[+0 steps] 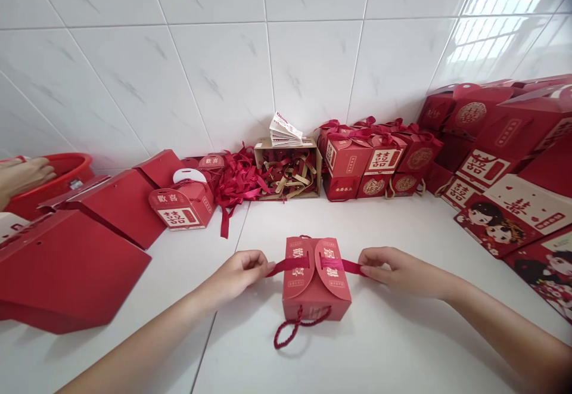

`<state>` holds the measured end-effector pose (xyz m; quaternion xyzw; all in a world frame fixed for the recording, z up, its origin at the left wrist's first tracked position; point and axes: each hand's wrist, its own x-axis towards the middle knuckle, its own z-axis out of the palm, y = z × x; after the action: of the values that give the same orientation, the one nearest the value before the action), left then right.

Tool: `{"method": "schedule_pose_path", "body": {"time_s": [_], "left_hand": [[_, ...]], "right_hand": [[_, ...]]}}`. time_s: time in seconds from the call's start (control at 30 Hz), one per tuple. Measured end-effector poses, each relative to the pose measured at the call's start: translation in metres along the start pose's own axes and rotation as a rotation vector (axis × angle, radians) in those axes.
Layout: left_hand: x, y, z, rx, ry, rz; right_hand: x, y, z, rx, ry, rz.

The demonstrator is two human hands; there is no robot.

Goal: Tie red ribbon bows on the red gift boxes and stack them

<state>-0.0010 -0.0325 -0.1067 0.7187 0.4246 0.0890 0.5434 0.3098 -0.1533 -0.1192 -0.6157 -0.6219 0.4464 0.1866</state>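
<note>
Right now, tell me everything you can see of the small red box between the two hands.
The small red box looks like printed card and stands upright on the white surface. Its two rounded top flaps meet at the middle, with gold characters on them. A red ribbon is threaded through both flaps; the left hand pinches one end, the right hand the other. A twisted red cord handle hangs down at the front.

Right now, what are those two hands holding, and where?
A red ribbon threaded through the small red box: left hand pinches its left end, right hand its right end.
</note>
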Motion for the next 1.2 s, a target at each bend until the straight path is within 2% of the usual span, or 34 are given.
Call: {"method": "schedule_pose_path", "body": {"time_s": [0.07, 0.13, 0.17, 0.2, 0.23, 0.33, 0.37, 0.43, 0.47, 0.53, 0.63, 0.73, 0.8, 0.87, 1.07, 1.13, 1.2], "left_hand": [[-0.007, -0.004, -0.005, 0.091, 0.119, 0.043], [-0.017, -0.007, -0.008, 0.205, 0.337, 0.107], [-0.022, -0.008, -0.008, 0.255, 0.425, 0.13], [-0.028, -0.007, -0.006, 0.294, 0.453, 0.138], [-0.034, -0.006, -0.002, 0.32, 0.412, 0.138], [-0.046, 0.0, 0.016, 0.367, 0.095, 0.129], [-0.047, 0.001, 0.021, 0.366, 0.019, 0.126], [-0.046, 0.003, 0.029, 0.287, -0.05, 0.115], [-0.044, 0.004, 0.031, 0.198, -0.064, 0.095], [-0.038, 0.006, 0.03, -0.057, -0.05, 0.01], [-0.03, 0.011, 0.022, -0.555, 0.074, -0.09], [-0.028, 0.018, 0.013, -0.913, 0.239, 0.014], [-0.029, 0.023, 0.008, -0.945, 0.347, 0.113], [-0.03, 0.028, 0.002, -0.877, 0.43, 0.21], [-0.031, 0.062, -0.003, -0.645, 0.544, 0.491], [-0.03, 0.077, -0.001, -0.581, 0.529, 0.561], [-0.029, 0.092, 0.002, -0.514, 0.454, 0.596]], "right_hand": [[-0.007, 0.007, -0.001, -0.1, 0.171, 0.021], [-0.016, 0.01, -0.002, -0.154, 0.353, 0.036], [-0.021, 0.009, -0.001, -0.147, 0.376, 0.046], [-0.026, 0.006, 0.0, -0.11, 0.331, 0.064], [-0.03, 0.002, 0.003, -0.051, 0.217, 0.085], [-0.034, -0.015, 0.017, 0.168, -0.191, 0.091], [-0.033, -0.019, 0.024, 0.23, -0.264, 0.068], [-0.027, -0.025, 0.04, 0.387, -0.277, 0.018], [-0.024, -0.026, 0.048, 0.494, -0.221, 0.019], [-0.016, -0.026, 0.06, 0.737, -0.023, 0.08], [-0.007, -0.027, 0.069, 1.09, 0.232, 0.119], [-0.001, -0.029, 0.064, 1.263, 0.369, -0.006], [0.0, -0.031, 0.055, 1.211, 0.501, -0.142], [-0.002, -0.035, 0.043, 1.102, 0.624, -0.285], [-0.004, -0.07, 0.003, 0.836, 0.69, -0.515], [-0.001, -0.085, -0.006, 0.731, 0.717, -0.597], [0.003, -0.099, -0.012, 0.666, 0.722, -0.642]]}}
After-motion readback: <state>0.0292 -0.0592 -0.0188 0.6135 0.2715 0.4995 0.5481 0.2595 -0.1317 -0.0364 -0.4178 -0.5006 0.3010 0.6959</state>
